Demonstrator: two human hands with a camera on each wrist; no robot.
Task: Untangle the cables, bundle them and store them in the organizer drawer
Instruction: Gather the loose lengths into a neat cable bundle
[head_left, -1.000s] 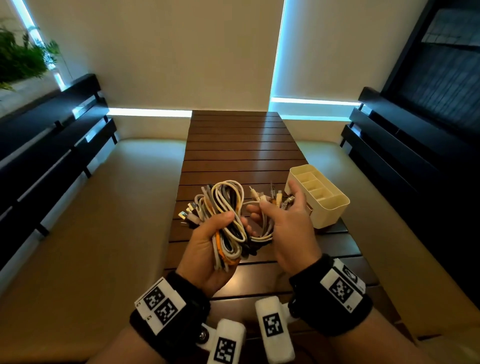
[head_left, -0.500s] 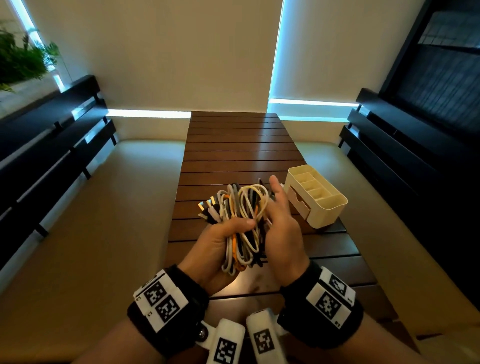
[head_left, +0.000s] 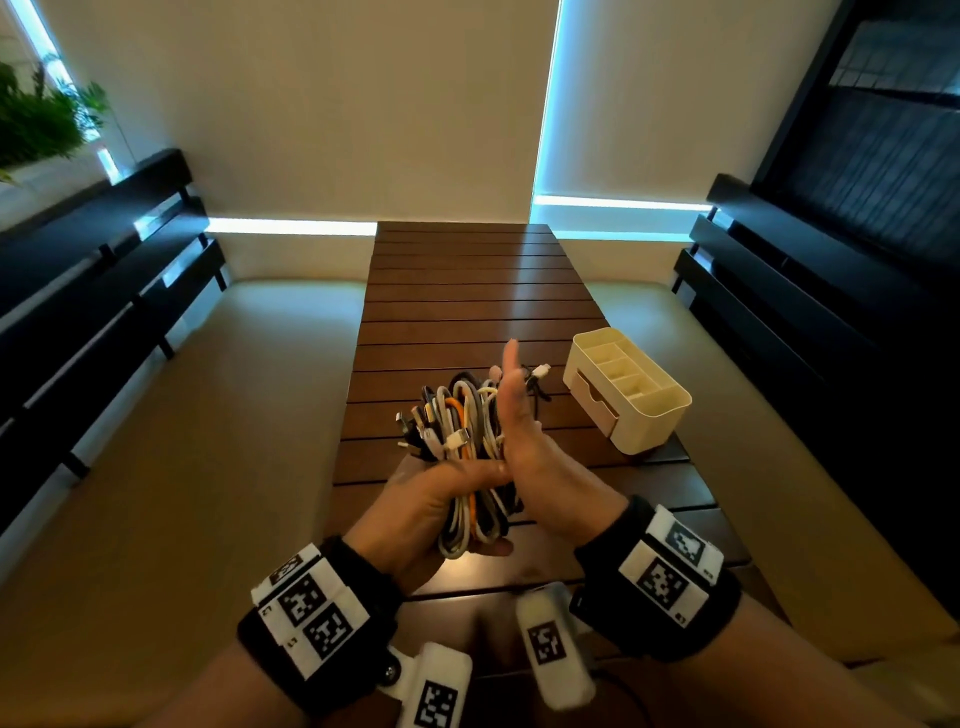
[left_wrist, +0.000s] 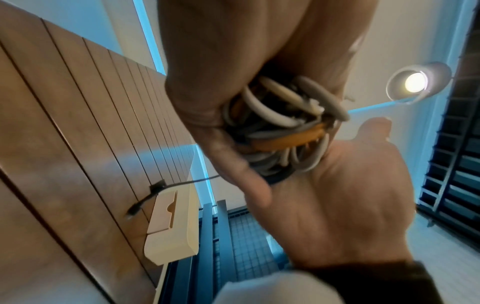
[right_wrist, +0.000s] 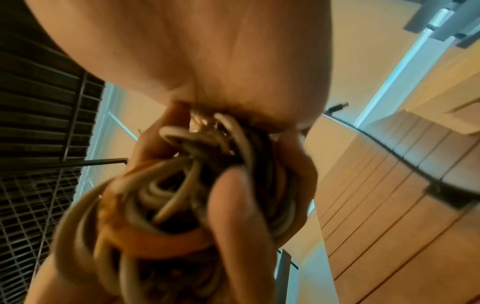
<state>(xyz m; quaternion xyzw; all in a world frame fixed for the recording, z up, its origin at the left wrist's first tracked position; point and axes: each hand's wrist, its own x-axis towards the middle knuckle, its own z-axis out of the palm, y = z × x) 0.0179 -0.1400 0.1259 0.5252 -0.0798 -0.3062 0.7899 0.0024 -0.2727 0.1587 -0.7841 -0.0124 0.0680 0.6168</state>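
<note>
A bundle of looped cables (head_left: 460, 421), white, grey, black and one orange, stands upright over the wooden table (head_left: 467, 291). My left hand (head_left: 491, 506) grips its lower half, thumb across the front and fingers curled beneath. My right hand (head_left: 519, 395) is flat with straight fingers, its palm pressed against the bundle's right side. Several plug ends stick out on the left and at the top. The left wrist view shows the cable bundle (left_wrist: 280, 131) squeezed between both hands. The cream organizer (head_left: 628, 395) sits on the table to the right, its front drawer (head_left: 595, 397) closed.
A black cable end (left_wrist: 145, 197) trails toward the table next to the organizer (left_wrist: 171, 226). Beige cushioned benches (head_left: 208, 415) with dark slatted backs flank the table. A plant (head_left: 36, 124) stands far left.
My right hand let go of the cable ends and flattened against the bundle's side. The loose loops have been drawn into a tighter upright bundle in my left hand.
</note>
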